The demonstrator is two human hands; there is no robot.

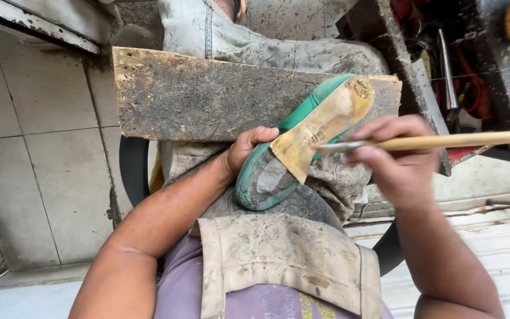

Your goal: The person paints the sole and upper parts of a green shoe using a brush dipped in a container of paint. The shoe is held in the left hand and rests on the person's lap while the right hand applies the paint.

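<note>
The left hand (248, 150) wraps its fingers around a green shoe (302, 139) lying sole-up across the lap and the edge of a worn wooden board (196, 94) — while the right hand (394, 156) pinches a wooden-handled brush (444, 142) closed between its fingers, tip on the tan sole.

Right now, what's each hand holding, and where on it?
Left hand grips the green shoe at its side edge, sole up. Right hand holds a wooden-handled brush near the metal ferrule.
</note>
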